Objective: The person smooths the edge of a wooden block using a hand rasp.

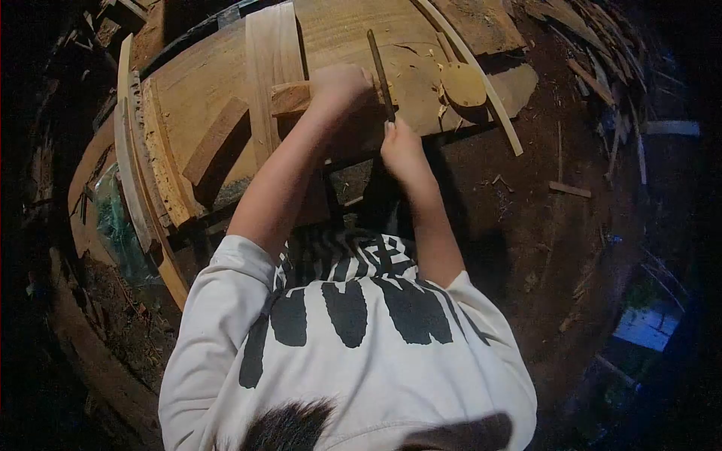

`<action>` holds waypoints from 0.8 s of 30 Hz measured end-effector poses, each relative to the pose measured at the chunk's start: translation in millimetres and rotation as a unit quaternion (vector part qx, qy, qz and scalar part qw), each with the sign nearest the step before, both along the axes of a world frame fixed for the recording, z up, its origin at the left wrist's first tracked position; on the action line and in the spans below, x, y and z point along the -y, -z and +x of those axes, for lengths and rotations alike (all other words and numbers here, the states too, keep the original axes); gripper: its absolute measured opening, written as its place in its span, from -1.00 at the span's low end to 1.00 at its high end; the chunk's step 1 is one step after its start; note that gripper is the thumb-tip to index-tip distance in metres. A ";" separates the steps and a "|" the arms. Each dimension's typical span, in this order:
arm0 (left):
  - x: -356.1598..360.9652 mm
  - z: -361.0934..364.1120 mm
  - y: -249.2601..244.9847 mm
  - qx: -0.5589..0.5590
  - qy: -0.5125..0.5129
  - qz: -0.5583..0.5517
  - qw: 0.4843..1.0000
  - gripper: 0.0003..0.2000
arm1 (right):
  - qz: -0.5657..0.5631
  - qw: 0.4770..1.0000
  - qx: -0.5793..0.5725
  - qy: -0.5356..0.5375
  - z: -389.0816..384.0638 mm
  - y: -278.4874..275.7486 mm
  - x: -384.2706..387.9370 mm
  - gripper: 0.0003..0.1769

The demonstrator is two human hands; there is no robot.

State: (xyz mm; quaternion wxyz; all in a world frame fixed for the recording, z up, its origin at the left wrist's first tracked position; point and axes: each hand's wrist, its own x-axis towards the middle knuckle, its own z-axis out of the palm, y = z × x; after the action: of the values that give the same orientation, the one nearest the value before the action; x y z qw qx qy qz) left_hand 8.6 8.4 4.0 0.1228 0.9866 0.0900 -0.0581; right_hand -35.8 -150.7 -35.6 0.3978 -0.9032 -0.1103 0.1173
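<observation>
My left hand (342, 89) is closed over a short wooden block (290, 98), whose end sticks out to the left of my fist. The block lies on a broad plank bench (203, 75). My right hand (404, 150) is wrapped around the near end of a long, thin, dark file-like tool (379, 69). The tool points away from me and passes just right of my left fist. My fingers hide much of the block. A pale flat board (272, 60) runs lengthwise under the block's left end.
A brown wooden block (216, 141) rests left of the board. A round-headed wooden piece (462, 84) with a handle lies right, beside a curved strip (481, 71) and shavings. Long curved slats (131, 150) line the left, near green plastic (120, 225). Scrap wood (594, 75) is piled right.
</observation>
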 end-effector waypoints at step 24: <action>6.6 1.0 13.4 0.004 -0.080 -0.044 0.996 -0.64 | 0.048 0.997 -0.051 0.016 -14.3 -2.9 3.6 -0.72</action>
State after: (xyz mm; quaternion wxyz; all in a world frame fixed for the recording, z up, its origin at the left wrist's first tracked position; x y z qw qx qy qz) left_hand 9.6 1.8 -9.4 0.1712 0.9700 0.1658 -0.0477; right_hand -50.1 -154.3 -32.7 0.4478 -0.8774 -0.0811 0.1517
